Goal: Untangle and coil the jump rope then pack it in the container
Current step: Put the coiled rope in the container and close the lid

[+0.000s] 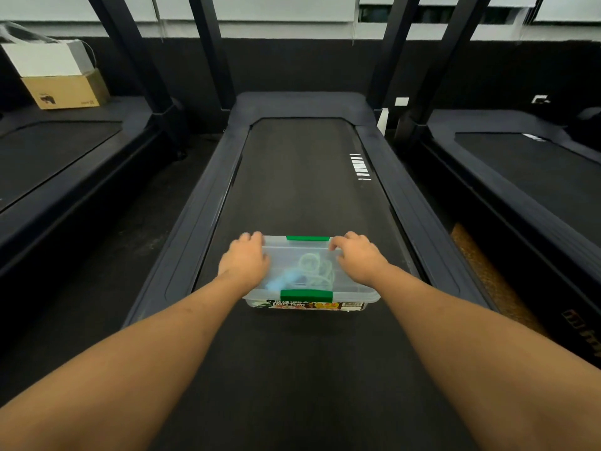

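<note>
A clear plastic container [353, 292] with green latches stands on the treadmill belt, its lid on. Through the lid I see the pale green jump rope [317, 268] coiled inside, with a light blue handle at its left. My left hand [245, 260] lies on the lid's left side, fingers reaching over the far left corner. My right hand [356, 255] rests on the lid's right side, its fingers curved down at the far edge next to the far green latch [307, 238].
The container sits mid-belt on a black treadmill [302, 177] with raised side rails. More treadmills flank it left and right. Cardboard boxes [61, 89] stand at the back left. Black uprights rise at the far end.
</note>
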Available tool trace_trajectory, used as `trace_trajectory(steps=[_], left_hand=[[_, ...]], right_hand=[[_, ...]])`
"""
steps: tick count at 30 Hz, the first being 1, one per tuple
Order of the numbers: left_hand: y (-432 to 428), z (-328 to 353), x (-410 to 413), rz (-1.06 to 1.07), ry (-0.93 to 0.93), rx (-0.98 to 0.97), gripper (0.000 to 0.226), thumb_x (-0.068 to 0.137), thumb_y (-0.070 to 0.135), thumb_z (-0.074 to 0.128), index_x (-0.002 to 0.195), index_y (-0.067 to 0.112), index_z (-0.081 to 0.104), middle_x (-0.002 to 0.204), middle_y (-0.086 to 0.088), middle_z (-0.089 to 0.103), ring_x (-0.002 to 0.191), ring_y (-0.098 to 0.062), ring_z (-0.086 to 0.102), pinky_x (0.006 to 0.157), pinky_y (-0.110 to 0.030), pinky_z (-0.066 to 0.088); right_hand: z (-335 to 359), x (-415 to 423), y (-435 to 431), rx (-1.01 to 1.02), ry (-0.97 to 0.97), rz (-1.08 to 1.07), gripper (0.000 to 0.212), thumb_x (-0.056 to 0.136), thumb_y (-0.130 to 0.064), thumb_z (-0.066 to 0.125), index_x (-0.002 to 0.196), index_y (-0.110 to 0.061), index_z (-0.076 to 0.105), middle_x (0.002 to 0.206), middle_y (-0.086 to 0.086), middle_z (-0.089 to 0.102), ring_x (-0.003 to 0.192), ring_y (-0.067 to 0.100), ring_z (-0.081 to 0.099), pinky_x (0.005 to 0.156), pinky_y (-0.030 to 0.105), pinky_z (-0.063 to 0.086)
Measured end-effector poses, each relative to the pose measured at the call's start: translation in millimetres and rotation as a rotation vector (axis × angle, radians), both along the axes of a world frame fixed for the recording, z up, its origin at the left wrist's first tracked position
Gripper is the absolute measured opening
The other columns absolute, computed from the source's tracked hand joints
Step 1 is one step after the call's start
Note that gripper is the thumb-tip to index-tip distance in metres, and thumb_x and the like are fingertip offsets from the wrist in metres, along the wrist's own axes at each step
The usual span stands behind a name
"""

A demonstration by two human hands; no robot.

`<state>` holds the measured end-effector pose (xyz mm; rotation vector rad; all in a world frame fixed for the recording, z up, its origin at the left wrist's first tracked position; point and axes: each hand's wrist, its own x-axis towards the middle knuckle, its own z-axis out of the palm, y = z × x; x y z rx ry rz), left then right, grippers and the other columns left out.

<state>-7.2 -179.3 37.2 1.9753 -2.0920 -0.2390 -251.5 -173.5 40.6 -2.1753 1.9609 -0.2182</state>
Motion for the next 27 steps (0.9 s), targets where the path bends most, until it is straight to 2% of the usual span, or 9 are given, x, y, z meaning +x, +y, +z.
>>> trace_trajectory(steps=[3,7,9,12,14,15,18,23,27], left_hand=[[0,-8,14,0.157,-0.070,0.070,0.035,0.103,0.032,0.039,0.134,0.016,0.040,0.131,-0.012,0.047,0.117,-0.034,0.052,0.086,-0.046,0.048],[-4,-13,20,0.172,-0.028,0.112,0.026,0.099,0.010,0.039,0.124,0.011,0.043,0.116,-0.016,0.058,0.099,-0.035,0.061,0.075,-0.044,0.051],[-10,-12,18,0.174,-0.024,0.122,0.027,0.096,0.002,0.041,0.122,0.003,0.049,0.117,-0.020,0.061,0.101,-0.037,0.063,0.077,-0.043,0.052],[-24,-8,17,0.145,-0.083,0.072,0.027,0.094,-0.001,0.045,0.120,-0.003,0.053,0.122,-0.023,0.060,0.108,-0.039,0.062,0.085,-0.044,0.051],[-39,-3,17,0.097,-0.106,0.029,0.027,0.092,-0.001,0.045,0.118,-0.003,0.054,0.122,-0.023,0.058,0.111,-0.041,0.059,0.090,-0.048,0.049],[-47,0,15,0.063,-0.115,0.018,0.028,0.091,0.000,0.046,0.118,-0.002,0.054,0.122,-0.023,0.058,0.112,-0.042,0.057,0.092,-0.049,0.049],[-67,8,3,-0.048,-0.161,0.016,0.034,0.089,0.001,0.047,0.122,0.004,0.055,0.123,-0.019,0.057,0.114,-0.040,0.055,0.095,-0.052,0.048],[-77,10,-29,-0.140,-0.166,0.002,0.043,0.093,0.003,0.037,0.128,0.020,0.056,0.124,-0.010,0.053,0.118,-0.038,0.047,0.095,-0.050,0.039],[-79,-7,-49,-0.191,-0.121,-0.027,0.049,0.091,0.004,0.036,0.130,0.030,0.053,0.122,-0.004,0.052,0.112,-0.033,0.046,0.091,-0.043,0.037]], right_hand=[[-4,0,-7,0.017,0.094,-0.015,0.048,0.105,-0.019,0.036,0.152,-0.025,0.033,0.152,0.004,0.039,0.139,0.029,0.035,0.112,0.049,0.028],[-9,0,-14,0.052,0.139,-0.127,0.056,0.103,-0.013,0.043,0.155,-0.022,0.025,0.154,0.006,0.037,0.143,0.030,0.030,0.115,0.056,0.022],[-6,-1,-18,0.072,0.206,-0.152,0.052,0.103,-0.017,0.044,0.152,-0.022,0.030,0.148,0.009,0.040,0.138,0.033,0.034,0.114,0.058,0.023],[7,-1,-23,0.175,0.206,-0.130,0.043,0.105,-0.046,0.037,0.137,-0.021,0.049,0.136,0.010,0.051,0.129,0.033,0.046,0.111,0.057,0.024],[16,-1,-23,0.287,0.163,-0.056,0.057,0.097,-0.065,0.038,0.116,-0.017,0.062,0.116,0.007,0.065,0.109,0.027,0.061,0.102,0.049,0.040],[19,-1,-22,0.350,0.120,-0.020,0.064,0.093,-0.071,0.041,0.103,-0.013,0.066,0.101,0.006,0.070,0.092,0.024,0.067,0.090,0.041,0.049],[27,0,-17,0.616,-0.056,0.008,0.066,0.092,-0.065,0.046,0.086,-0.003,0.067,0.073,0.008,0.070,0.061,0.022,0.065,0.068,0.032,0.050],[28,-5,-1,1.017,-0.264,-0.049,0.061,0.093,-0.053,0.052,0.109,0.003,0.072,0.092,0.015,0.076,0.078,0.024,0.073,0.068,0.028,0.051],[18,-9,7,1.143,-0.325,-0.091,0.057,0.094,-0.047,0.053,0.114,0.004,0.070,0.103,0.018,0.075,0.085,0.025,0.074,0.071,0.029,0.056]])
